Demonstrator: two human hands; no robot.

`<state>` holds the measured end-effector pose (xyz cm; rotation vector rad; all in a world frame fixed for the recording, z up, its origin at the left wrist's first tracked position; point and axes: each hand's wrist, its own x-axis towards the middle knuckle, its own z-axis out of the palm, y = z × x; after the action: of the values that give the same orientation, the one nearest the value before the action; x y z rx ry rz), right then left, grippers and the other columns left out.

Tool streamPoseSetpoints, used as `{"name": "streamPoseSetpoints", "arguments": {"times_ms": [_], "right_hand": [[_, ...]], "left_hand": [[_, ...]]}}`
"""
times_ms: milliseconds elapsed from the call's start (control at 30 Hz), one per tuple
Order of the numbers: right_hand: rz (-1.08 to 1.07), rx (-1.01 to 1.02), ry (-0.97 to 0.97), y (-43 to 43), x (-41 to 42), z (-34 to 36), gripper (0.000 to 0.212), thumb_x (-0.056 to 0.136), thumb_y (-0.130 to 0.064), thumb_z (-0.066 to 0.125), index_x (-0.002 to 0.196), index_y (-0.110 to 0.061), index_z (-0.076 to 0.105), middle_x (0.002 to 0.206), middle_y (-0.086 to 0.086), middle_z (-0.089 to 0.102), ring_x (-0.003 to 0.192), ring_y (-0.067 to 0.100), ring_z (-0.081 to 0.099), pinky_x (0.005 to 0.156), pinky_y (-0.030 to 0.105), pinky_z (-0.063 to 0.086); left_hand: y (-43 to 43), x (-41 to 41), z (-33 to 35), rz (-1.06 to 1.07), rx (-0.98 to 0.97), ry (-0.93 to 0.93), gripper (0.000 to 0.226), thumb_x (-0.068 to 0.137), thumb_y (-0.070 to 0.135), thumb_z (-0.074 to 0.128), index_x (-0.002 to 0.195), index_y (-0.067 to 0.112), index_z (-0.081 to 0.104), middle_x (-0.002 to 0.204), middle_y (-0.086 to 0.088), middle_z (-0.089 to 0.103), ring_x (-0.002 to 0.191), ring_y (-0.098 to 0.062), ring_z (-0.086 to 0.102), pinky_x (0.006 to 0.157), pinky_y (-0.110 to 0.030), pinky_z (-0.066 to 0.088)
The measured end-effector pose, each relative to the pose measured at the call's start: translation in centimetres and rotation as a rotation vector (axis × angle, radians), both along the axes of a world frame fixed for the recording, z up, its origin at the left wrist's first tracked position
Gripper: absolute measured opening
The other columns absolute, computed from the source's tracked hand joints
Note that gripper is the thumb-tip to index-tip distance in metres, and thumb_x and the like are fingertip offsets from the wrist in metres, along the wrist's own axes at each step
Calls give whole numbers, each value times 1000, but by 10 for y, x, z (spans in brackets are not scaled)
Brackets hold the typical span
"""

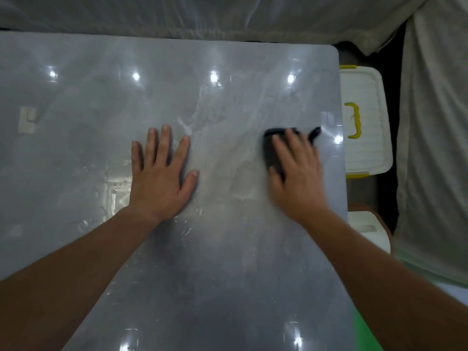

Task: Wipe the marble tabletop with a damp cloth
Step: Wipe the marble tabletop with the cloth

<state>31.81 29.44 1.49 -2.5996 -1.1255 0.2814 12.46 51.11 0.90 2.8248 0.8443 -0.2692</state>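
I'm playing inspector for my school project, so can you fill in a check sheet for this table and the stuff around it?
Surface: grey marble tabletop, glossy, with streaks and reflected light spots.
Job's things: dark cloth under the right hand, near the table's right edge.
Clutter: nothing seen.
Grippers: left hand flat on the marble; right hand pressing the cloth, blurred.
Cables: nothing seen.
Surroundings: white box with yellow handle beside the right edge; pale sheeting behind.

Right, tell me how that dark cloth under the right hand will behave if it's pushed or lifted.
The dark cloth is probably floppy: a loose tail sticks out beyond the right hand. It likely slides easily, since the marble tabletop looks glossy and streaked wet.
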Motion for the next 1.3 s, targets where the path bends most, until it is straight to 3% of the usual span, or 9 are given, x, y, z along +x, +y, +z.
{"name": "streamPoseSetpoints", "arguments": {"times_ms": [133,367,467,567,667,833,933,1100,1300], "right_hand": [[-202,10,-9,4,6,3,65,92,-37,42,155,-23,36,164,8,29,153,35,18,124,58,15],[317,54,28,9,-55,-1,70,87,-31,51,155,-27,36,165,2,30,154,32,18,124,55,15],[138,39,42,-22,-6,1,75,84,-31,49,156,-19,34,164,7,31,154,31,22,121,58,22],[-85,4,32,-18,54,5,74,87,-33,41,159,-19,27,166,7,26,155,28,16,125,56,15],[-116,14,9,0,54,5,73,88,-34,38,159,-19,27,166,6,25,155,32,14,126,55,11],[342,44,77,-45,-60,7,73,80,-32,51,152,-20,44,163,6,34,154,36,19,123,59,15],[509,4,75,-60,-61,8,71,81,-32,54,151,-21,46,162,5,36,154,33,22,124,56,16],[87,24,49,-31,45,6,68,86,-29,46,153,-19,39,163,7,33,153,31,22,126,52,11],[262,50,113,-83,-25,9,69,80,-28,51,148,-17,49,162,7,35,155,33,18,124,56,15]], "left_hand": [[-1,-1,-3,7,7,-17,74,97,59,21,162,25,12,169,-12,-3,155,-33,-9,122,-56,-6],[-2,2,2,25,-7,-20,74,95,61,24,161,26,16,170,-10,1,156,-31,-7,123,-58,-1],[-1,3,3,18,-1,-3,75,95,61,22,161,26,16,170,-11,0,156,-33,-6,123,-59,0],[-3,6,3,45,10,8,75,94,59,23,161,25,15,169,-12,0,155,-34,-6,122,-61,0],[-18,9,6,69,4,-11,74,96,54,25,161,22,11,169,-14,-2,155,-35,-8,121,-63,-2],[-59,3,10,39,-57,-37,70,96,52,29,157,19,26,168,-16,8,155,-35,0,122,-62,1],[-68,-6,9,40,-51,-8,71,96,54,27,158,20,26,168,-16,8,155,-34,1,121,-61,4],[-70,-2,8,58,-41,-23,70,95,52,31,157,19,30,167,-16,12,155,-37,5,119,-64,5],[-94,16,9,11,-38,-7,71,96,52,31,158,18,25,168,-16,8,155,-36,0,117,-69,2]]}}
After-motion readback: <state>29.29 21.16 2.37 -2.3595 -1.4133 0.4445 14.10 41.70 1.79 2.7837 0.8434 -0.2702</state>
